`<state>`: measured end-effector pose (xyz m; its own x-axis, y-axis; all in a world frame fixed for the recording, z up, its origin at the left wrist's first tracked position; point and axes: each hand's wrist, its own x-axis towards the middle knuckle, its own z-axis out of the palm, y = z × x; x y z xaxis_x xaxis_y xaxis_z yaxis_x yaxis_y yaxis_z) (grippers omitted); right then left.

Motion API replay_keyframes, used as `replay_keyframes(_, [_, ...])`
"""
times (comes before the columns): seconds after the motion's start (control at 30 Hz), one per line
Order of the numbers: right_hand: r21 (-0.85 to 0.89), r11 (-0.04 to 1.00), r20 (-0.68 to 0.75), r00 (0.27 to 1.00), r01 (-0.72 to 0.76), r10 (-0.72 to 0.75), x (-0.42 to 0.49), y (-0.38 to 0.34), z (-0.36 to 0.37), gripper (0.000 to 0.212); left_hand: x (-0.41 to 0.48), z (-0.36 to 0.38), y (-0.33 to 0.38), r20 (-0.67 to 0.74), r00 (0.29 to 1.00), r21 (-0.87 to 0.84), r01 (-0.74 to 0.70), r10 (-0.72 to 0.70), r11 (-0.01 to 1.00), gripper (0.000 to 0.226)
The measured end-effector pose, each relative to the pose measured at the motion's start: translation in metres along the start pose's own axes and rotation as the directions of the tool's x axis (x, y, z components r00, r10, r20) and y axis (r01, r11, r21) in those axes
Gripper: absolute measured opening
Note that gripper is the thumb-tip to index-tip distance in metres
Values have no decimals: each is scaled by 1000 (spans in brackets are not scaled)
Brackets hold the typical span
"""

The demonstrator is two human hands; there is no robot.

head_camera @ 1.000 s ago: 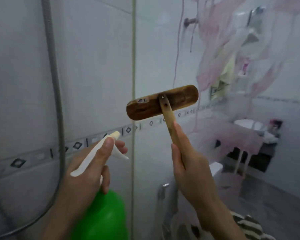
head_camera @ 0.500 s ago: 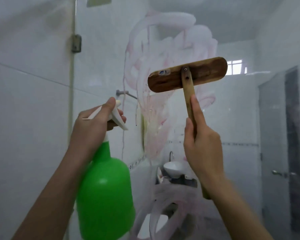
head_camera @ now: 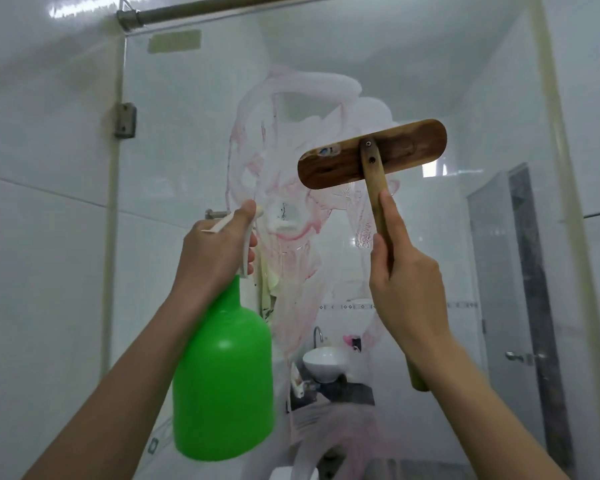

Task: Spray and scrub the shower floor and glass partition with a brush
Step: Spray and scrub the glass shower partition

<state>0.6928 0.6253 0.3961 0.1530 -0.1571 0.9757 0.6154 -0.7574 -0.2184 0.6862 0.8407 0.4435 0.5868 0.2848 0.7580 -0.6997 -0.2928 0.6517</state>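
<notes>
My left hand (head_camera: 215,251) grips the white trigger head of a green spray bottle (head_camera: 222,386), its nozzle aimed at the glass partition (head_camera: 187,140). My right hand (head_camera: 406,289) grips the wooden handle of a brush (head_camera: 371,154), index finger stretched along the shaft. The brush's wooden head is held against the upper glass, back side towards me. Pink-white foam smears (head_camera: 309,109) cover the middle of the glass in loops and streaks. The shower floor is out of view.
A metal rail (head_camera: 174,12) runs along the top of the glass, and a hinge bracket (head_camera: 125,120) fixes it to the white tiled wall (head_camera: 42,202) on the left. Through the glass I see a white basin (head_camera: 323,363) and a door (head_camera: 513,306).
My view has swung up from the lower wall to the upper glass. Both hands rose; the brush head now sits higher and further right on the foam, and the bottle is raised beside it.
</notes>
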Motion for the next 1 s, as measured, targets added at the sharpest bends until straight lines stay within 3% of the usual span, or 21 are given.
replay_keyframes(0.37, [56, 998, -18, 1000, -22, 24, 6, -12, -19, 56, 17, -21, 17, 8, 1000, -52, 9, -9, 999, 47])
replay_keyframes(0.5, [64, 998, -6, 1000, -19, 19, 6, -14, -24, 56, 22, -26, 21, -67, 998, 21, -10, 12, 1000, 46])
replay_keyframes(1.0, [65, 997, 29, 999, -37, 35, 12, -14, -42, 55, 69, -35, 47, -144, 989, 85, -13, 26, 996, 47])
